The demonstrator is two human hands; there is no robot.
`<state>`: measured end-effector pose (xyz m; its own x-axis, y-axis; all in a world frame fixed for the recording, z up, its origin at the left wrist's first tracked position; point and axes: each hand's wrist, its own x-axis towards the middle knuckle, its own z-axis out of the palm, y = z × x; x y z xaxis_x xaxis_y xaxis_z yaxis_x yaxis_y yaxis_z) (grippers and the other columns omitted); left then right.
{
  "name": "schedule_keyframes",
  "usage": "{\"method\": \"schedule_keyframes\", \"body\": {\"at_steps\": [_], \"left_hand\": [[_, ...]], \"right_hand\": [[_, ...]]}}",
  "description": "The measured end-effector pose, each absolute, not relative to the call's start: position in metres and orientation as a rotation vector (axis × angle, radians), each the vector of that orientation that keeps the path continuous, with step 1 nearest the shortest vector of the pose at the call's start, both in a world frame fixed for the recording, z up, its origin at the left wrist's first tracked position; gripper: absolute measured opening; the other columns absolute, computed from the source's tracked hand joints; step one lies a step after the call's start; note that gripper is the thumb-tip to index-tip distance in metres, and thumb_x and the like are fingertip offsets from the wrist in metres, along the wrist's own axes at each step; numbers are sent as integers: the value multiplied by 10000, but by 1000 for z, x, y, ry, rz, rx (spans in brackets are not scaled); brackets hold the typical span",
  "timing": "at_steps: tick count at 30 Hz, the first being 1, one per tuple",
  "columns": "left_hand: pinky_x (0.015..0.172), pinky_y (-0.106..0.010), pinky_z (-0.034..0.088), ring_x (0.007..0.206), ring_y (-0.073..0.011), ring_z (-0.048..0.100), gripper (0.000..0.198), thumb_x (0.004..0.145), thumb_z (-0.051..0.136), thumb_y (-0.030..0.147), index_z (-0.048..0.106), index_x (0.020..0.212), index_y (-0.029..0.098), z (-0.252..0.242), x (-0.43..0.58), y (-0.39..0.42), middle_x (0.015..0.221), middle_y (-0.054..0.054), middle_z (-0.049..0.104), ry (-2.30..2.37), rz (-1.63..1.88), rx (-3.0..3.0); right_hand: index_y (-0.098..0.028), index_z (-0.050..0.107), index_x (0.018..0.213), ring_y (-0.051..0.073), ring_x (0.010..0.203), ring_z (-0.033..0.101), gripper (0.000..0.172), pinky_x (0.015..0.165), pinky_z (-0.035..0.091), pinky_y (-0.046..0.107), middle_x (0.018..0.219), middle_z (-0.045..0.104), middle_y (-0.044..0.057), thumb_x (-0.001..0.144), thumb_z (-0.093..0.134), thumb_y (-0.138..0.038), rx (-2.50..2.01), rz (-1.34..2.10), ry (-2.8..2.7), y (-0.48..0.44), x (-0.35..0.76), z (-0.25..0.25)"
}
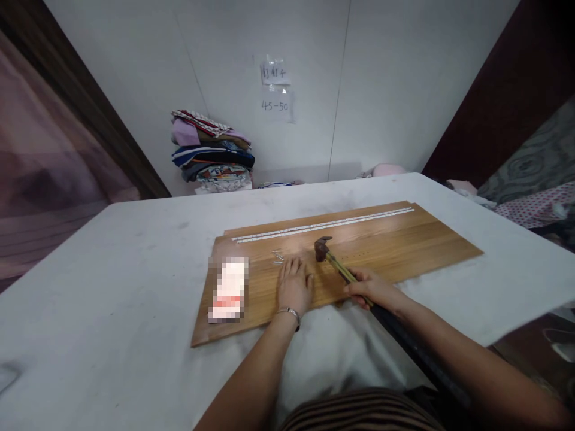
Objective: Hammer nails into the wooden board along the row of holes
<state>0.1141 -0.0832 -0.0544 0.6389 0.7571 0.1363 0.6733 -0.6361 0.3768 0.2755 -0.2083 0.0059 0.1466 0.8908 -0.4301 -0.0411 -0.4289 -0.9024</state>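
Note:
My left hand [295, 284] lies flat on a brown wooden board [386, 239], fingers stretched out, with a bracelet at the wrist. Just past its fingertips are several loose nails [277, 257]. My right hand [371, 287] is wrapped round the yellow-and-black handle of a claw hammer [322, 248]. The rusty head is over the board, right of my left hand; whether it touches the wood I cannot tell. A row of small dark dots [354, 256], perhaps nail heads or holes, runs along the board beyond the hammer.
Two white measuring strips [323, 225] lie along the board's far side. A blurred-out flat rectangle [229, 290] rests at its left end. The board is on a white-covered table [112, 287]. Folded cloths [213, 149] are stacked by the wall, which bears paper notes [276, 105].

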Motion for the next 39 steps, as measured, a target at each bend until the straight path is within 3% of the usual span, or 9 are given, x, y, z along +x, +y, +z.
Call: {"method": "schedule_keyframes", "body": {"at_steps": [13, 39], "left_hand": [[1226, -443, 275, 1428, -305, 396, 445, 938, 494, 260, 609, 1325, 73, -56, 114, -82, 1473, -154, 527, 1153, 415, 2552], [1201, -472, 325, 1417, -300, 418, 427, 943, 481, 270, 626, 1303, 92, -61, 112, -83, 1457, -156, 545, 1148, 449, 2581]], "right_hand": [[-235, 465, 827, 65, 325, 326, 314, 342, 237, 193, 390, 437, -126, 595, 640, -352, -1592, 1442, -827, -206, 279, 6], [-208, 546, 947, 60, 349, 385, 300, 358, 263, 174, 462, 444, -119, 677, 628, -309, -1582, 1451, -877, -213, 287, 2]]}}
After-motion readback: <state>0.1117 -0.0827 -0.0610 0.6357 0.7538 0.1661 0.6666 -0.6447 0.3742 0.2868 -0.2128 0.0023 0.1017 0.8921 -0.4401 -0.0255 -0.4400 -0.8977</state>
